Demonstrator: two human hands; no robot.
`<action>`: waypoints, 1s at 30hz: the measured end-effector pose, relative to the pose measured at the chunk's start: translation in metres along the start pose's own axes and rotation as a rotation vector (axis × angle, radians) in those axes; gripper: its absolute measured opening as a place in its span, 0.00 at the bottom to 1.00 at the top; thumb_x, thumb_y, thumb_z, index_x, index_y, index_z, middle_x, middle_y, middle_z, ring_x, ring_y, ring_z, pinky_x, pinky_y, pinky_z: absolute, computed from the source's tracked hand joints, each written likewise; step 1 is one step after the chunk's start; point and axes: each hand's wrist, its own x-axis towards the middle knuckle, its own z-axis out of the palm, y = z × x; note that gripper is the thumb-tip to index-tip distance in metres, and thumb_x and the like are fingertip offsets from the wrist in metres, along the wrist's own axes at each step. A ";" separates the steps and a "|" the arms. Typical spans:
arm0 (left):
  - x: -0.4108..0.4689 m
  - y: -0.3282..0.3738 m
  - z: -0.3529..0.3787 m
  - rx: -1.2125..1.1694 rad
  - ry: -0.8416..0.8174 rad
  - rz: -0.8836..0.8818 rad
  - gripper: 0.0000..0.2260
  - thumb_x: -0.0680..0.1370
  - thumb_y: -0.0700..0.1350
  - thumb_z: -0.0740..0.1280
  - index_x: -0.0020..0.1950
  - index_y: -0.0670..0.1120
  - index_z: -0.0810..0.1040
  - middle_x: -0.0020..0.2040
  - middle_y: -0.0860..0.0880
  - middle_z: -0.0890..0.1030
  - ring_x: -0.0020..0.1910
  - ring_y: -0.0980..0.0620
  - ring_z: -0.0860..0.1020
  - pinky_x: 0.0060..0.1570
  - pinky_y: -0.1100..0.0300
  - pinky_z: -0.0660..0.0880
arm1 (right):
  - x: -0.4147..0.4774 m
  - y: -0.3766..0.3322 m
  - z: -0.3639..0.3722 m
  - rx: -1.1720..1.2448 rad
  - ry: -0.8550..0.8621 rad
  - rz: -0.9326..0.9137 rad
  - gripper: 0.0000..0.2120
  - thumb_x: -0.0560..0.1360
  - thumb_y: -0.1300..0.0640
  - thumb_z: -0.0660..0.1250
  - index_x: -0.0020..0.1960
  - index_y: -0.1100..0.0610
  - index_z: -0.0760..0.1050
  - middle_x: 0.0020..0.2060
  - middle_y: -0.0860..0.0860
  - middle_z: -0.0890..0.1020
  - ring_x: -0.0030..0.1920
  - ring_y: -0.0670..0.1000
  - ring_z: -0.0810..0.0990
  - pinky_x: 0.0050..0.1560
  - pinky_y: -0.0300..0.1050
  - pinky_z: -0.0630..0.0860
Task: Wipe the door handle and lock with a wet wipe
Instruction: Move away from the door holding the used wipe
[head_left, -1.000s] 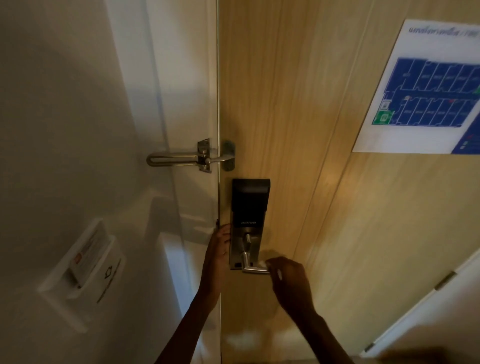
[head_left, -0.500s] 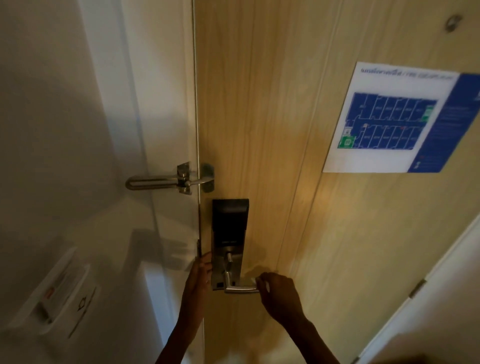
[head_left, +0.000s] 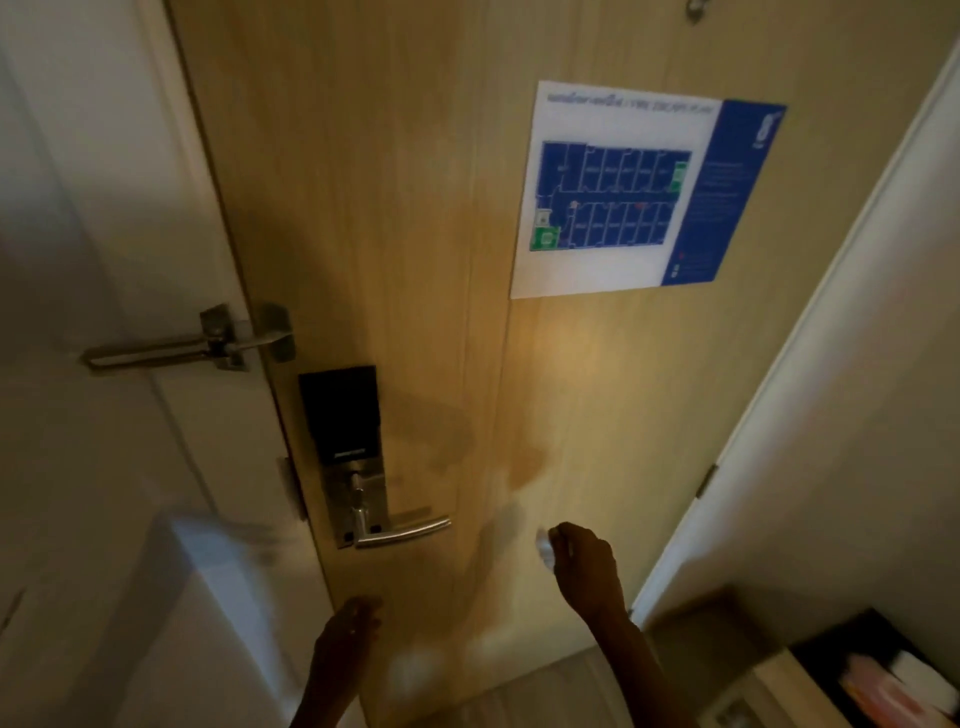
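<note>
Dim, warm light, brightest patch mid-door. Wood door (head_left: 415, 208) fills centre. Blue-white floor plan (head_left: 634, 192) stuck on door at 1 o'clock. White wall (head_left: 78, 182) at 9 o'clock, swing-bar latch (head_left: 208, 343) bridging wall and door. White frame (head_left: 831, 312) at 3 o'clock. Dark box (head_left: 852, 660) at 5 o'clock.

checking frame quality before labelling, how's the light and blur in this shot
Head view: dim, warm light, brightest patch on the door; left hand motion-smeared, right hand sharper, pinching the wet wipe; poster text soft and unreadable; door frame lines bow from the wide lens.
</note>
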 end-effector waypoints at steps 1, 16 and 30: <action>-0.001 0.005 0.011 0.012 -0.035 0.017 0.06 0.81 0.48 0.62 0.54 0.50 0.77 0.55 0.43 0.81 0.52 0.44 0.81 0.55 0.48 0.78 | -0.003 0.011 -0.006 -0.005 0.008 0.032 0.13 0.79 0.58 0.62 0.35 0.55 0.72 0.29 0.50 0.78 0.29 0.48 0.76 0.30 0.42 0.70; -0.036 0.159 0.286 0.237 -0.415 0.268 0.09 0.81 0.47 0.60 0.55 0.50 0.79 0.52 0.46 0.82 0.51 0.45 0.81 0.49 0.53 0.76 | -0.015 0.232 -0.132 0.187 0.139 0.447 0.15 0.81 0.58 0.58 0.36 0.56 0.73 0.33 0.54 0.78 0.36 0.52 0.75 0.37 0.44 0.65; -0.086 0.240 0.565 0.423 -0.818 0.304 0.11 0.82 0.50 0.59 0.56 0.49 0.80 0.50 0.45 0.84 0.52 0.47 0.81 0.54 0.52 0.76 | -0.036 0.474 -0.227 0.324 0.411 0.935 0.11 0.74 0.54 0.67 0.52 0.59 0.73 0.44 0.58 0.82 0.43 0.58 0.81 0.42 0.54 0.80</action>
